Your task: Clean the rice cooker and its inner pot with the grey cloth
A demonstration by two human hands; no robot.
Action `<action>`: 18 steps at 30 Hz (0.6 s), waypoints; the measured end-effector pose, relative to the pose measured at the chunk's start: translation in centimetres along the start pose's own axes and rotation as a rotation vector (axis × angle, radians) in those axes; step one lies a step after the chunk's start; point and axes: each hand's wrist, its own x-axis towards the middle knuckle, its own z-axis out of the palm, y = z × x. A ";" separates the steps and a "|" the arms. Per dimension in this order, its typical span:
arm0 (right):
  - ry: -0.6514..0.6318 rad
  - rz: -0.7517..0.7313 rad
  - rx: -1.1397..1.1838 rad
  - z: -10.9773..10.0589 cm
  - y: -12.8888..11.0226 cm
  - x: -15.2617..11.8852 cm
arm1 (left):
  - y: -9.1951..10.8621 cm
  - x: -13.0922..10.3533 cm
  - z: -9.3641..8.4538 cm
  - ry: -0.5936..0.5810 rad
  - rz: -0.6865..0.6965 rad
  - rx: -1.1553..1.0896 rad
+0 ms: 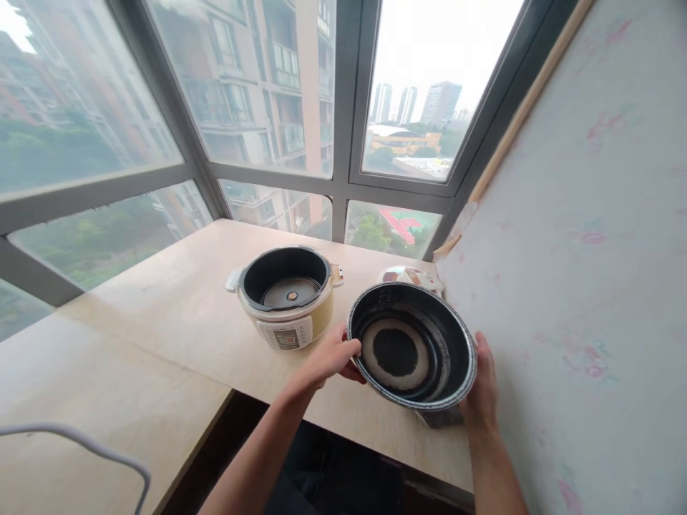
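Tilted toward me, a round black inner pot (448, 336) with a worn silvery rim is held up above the counter. My left hand (340, 354) grips its left edge, thumb over the rim and fingers underneath. Around the right side, my right hand (483, 383) is wrapped, its fingers partly hidden by the pot. To the left stands the white and yellowish electric pressure cooker (287, 318), lidless, with a dark hollow inside and a control panel facing me. Behind the pot, a white lid (408, 275) lies partly hidden near the wall.
A dark grey item (443, 417), possibly a cloth, shows under the pot. The pale counter (177, 315) has a cut-out front edge. A grey cable (80, 438) crosses the lower left. Framed windows (343, 93) stand behind, and a papered wall (580, 272) is close on the right.
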 end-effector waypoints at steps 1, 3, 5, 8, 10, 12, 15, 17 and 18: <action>-0.017 0.045 0.065 0.8 -0.8 -0.7 | 0.2 -0.3 -0.1 -0.011 0.006 -0.002; -0.047 0.107 0.153 2.1 -2.0 -1.7 | 0.6 -0.8 -0.2 -0.033 0.038 -0.002; -0.059 0.113 0.196 3.2 -2.9 -2.2 | 1.0 -1.5 -0.4 -0.053 0.083 0.006; -0.045 0.072 0.257 4.9 -4.5 -2.6 | 2.0 -3.0 -1.0 -0.010 0.193 0.109; -0.031 0.067 0.303 6.5 -5.9 -3.1 | 3.0 -4.2 -1.6 0.110 0.347 0.296; -0.014 0.075 0.344 8.4 -7.4 -3.6 | 4.0 -5.2 -2.4 0.263 0.528 0.499; -0.031 0.048 0.384 11.7 -9.3 -4.6 | 5.3 -6.2 -4.0 0.401 0.674 0.635; -0.080 -0.001 0.371 14.0 -10.1 -4.9 | 6.0 -6.5 -5.5 0.451 0.719 0.648; -0.110 -0.032 0.349 15.1 -10.2 -5.0 | 6.4 -6.6 -6.3 0.481 0.741 0.652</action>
